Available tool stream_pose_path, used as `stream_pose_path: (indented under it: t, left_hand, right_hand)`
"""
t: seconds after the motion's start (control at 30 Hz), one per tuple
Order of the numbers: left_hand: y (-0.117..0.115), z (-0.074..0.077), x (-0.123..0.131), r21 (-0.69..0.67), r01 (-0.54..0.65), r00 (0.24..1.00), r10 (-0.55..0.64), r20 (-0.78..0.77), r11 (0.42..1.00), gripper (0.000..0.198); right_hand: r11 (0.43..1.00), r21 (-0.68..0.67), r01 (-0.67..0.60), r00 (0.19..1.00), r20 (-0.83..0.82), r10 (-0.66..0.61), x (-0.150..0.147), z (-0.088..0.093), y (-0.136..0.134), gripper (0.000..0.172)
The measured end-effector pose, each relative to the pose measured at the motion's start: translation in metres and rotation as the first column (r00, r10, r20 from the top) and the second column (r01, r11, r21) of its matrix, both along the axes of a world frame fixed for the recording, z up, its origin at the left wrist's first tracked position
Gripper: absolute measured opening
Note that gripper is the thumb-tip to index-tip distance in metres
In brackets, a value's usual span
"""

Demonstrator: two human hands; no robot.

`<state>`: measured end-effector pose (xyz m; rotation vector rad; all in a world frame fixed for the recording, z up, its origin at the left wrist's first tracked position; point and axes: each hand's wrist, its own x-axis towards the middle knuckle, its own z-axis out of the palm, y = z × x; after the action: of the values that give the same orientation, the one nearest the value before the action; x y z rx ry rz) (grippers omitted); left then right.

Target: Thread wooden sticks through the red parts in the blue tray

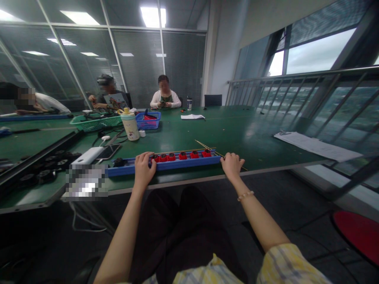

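- A yellow-and-white checked sleeve (290,264) and dark trousers (183,232) fill the bottom of the view, below the table's pale straight near edge (166,181).
- The left hand (144,169) lies with its fingers curled over the long blue plastic tray (130,169), just left of a row of six red blocks with black centres (182,156).
- The right hand (232,165), with a beaded bracelet (245,195) at its wrist, curls over the tray's right end. Both hands touch the tray, partly closed, but how firmly they grip it cannot be told.
- Both forearms reach forward and slightly inward from the lap.
- The tray lies along the near edge of the dark green tabletop (237,134), with thin golden rods (209,146) just behind its right end.
- Left of the tray sit a small black part (119,162), a white power bank (87,155), and a black smartphone (110,152). Black round parts (44,169) lie on a neighbouring table.
- Farther back stand a cream bottle (130,126), a blue plastic basket (148,120), and a green plastic basket (96,123).
- Two co-workers (166,94) sit across the table, before glass partitions; tall windows and a metal railing (296,90) run along the right.
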<state>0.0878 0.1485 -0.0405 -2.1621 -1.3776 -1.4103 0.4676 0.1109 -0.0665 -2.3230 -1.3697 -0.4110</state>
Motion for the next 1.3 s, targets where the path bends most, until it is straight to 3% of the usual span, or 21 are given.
stream_pose_path:
  t: [0.2,0.43,0.5,0.8,0.97,1.13,1.3]
  left_hand:
    - [-0.001,0.001,0.001,-0.015,0.002,1.000,-0.001,0.009,1.000,0.030]
    - [-0.001,0.001,0.000,-0.008,0.004,1.000,-0.004,0.004,1.000,0.029]
    - [-0.001,0.001,0.000,-0.011,0.002,1.000,-0.002,0.003,1.000,0.030]
    - [0.000,0.001,0.000,-0.005,0.003,1.000,-0.003,-0.006,1.000,0.029]
    - [0.000,0.001,0.001,-0.010,0.002,1.000,-0.002,0.000,1.000,0.029]
    - [0.001,-0.001,0.000,0.016,-0.022,1.000,0.021,0.016,1.000,0.028]
    - [0.002,-0.003,-0.003,0.042,-0.122,0.992,0.120,0.043,0.992,0.027]
  right_hand:
    - [0.997,0.047,0.064,0.998,0.017,-0.065,-0.003,0.000,-0.002,0.027]
    - [0.982,-0.020,-0.190,0.981,0.042,0.191,0.007,-0.003,0.005,0.030]
    - [0.977,-0.049,-0.209,0.976,0.043,0.212,0.009,-0.004,0.006,0.031]
    - [0.999,0.034,0.010,0.997,0.074,-0.012,-0.002,-0.001,-0.002,0.036]
    - [0.997,0.060,0.055,0.998,0.034,-0.057,-0.004,-0.001,-0.002,0.034]
    - [0.996,0.079,-0.039,0.998,0.044,0.035,0.000,-0.002,0.001,0.031]
    - [0.961,0.137,-0.239,0.968,0.110,0.226,0.005,-0.002,0.004,0.041]
